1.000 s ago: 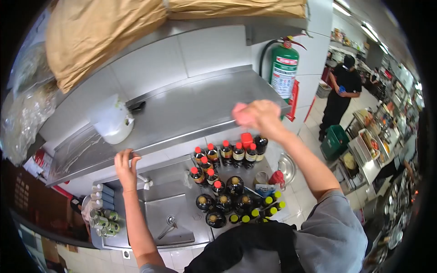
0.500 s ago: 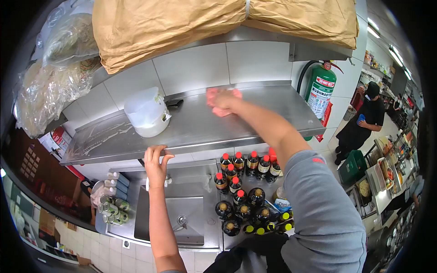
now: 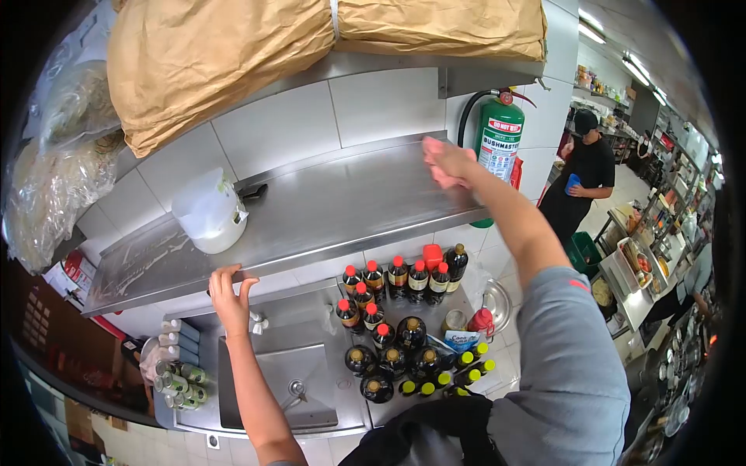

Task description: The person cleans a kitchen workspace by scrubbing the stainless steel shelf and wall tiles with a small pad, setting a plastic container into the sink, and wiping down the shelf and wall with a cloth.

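My right hand [image 3: 457, 165] presses a pink cloth [image 3: 441, 159] onto the right end of a stainless steel shelf [image 3: 334, 194]. The fingers are closed over the cloth, close to the raised back edge. My left hand [image 3: 228, 299] grips the front edge of the same shelf, fingers over the top and thumb apart. A white plastic tub [image 3: 210, 213] stands toward the shelf's left side, with a dark object [image 3: 254, 191] behind it that I cannot make out fully. Pale streaks mark the shelf surface left of the tub.
Below are a steel sink [image 3: 291, 380], many dark bottles [image 3: 396, 342] with red, yellow or dark caps, and several cans [image 3: 180, 382]. A green fire extinguisher [image 3: 497, 136] hangs by the shelf's right end. Brown paper packages [image 3: 225, 62] lie overhead. A person [image 3: 579, 171] stands at right.
My right hand has slid the pink cloth rightward along the shelf to its right end. My left hand stays on the front edge. The view has shifted to the right.
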Available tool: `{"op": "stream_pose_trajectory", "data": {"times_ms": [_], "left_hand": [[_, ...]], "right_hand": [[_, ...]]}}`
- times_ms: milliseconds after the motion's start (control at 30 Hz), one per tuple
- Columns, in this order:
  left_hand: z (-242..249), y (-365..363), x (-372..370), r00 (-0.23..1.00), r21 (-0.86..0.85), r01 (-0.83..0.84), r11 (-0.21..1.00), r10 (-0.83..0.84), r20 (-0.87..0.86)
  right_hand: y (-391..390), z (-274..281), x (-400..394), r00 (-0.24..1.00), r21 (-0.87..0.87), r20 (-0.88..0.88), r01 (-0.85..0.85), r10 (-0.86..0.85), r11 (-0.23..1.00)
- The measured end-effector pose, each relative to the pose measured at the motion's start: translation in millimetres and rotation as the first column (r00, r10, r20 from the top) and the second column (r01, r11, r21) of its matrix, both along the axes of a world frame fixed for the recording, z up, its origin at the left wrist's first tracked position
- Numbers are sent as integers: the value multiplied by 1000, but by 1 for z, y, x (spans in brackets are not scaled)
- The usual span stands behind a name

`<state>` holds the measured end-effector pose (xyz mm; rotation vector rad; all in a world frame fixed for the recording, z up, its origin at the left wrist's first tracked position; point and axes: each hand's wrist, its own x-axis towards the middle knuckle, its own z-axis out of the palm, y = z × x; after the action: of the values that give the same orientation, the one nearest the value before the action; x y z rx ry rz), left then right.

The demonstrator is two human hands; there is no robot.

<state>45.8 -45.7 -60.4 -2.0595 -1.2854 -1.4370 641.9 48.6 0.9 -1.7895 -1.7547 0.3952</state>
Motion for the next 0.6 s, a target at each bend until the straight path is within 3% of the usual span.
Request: {"op": "stream_pose_trajectory", "data": {"times_ms": [33, 67, 100, 167, 233, 300, 367, 467, 500, 533, 600], "left_hand": [[-1, 0, 1, 1000, 2, -2, 1000, 2, 7], [-3, 1, 3, 1000, 5, 4, 1000, -4, 16], [-4, 1, 3, 1000, 8, 6, 1000, -6, 23], [-5, 2, 1, 999, 18, 13, 1000, -14, 30], [-6, 2, 3, 999, 27, 32, 999, -33, 41], [-6, 2, 4, 997, 37, 60, 998, -61, 41], [-3, 1, 3, 996, 29, 67, 997, -69, 64], [2, -5, 4, 996, -8, 50, 999, -49, 80], [1, -4, 3, 994, -16, 56, 998, -54, 99], [0, -3, 2, 993, 11, 65, 998, -66, 95], [-2, 2, 0, 992, 64, 87, 994, -93, 82]], "right_hand": [[-1, -13, 28, 937, 123, 299, 149, -180, 981], [-24, -14, 27, 891, 182, 403, 149, -212, 972], [-48, -15, 26, 830, 244, 497, 147, -254, 958], [-60, -31, 25, 809, 283, 502, 182, -307, 942], [-94, -7, -27, 895, 99, 436, 60, -98, 993], [-107, 11, -82, 932, 71, 350, -121, 89, 990], [-96, 19, -122, 916, 214, 293, -344, 276, 914], [-41, 48, -124, 999, 93, 25, -34, 32, 995], [1, 44, -98, 993, 263, -97, 86, -62, 961], [41, 42, -73, 964, 409, -235, 217, -127, 886], [69, 76, -81, 873, 809, -447, 302, 196, 504]]}}
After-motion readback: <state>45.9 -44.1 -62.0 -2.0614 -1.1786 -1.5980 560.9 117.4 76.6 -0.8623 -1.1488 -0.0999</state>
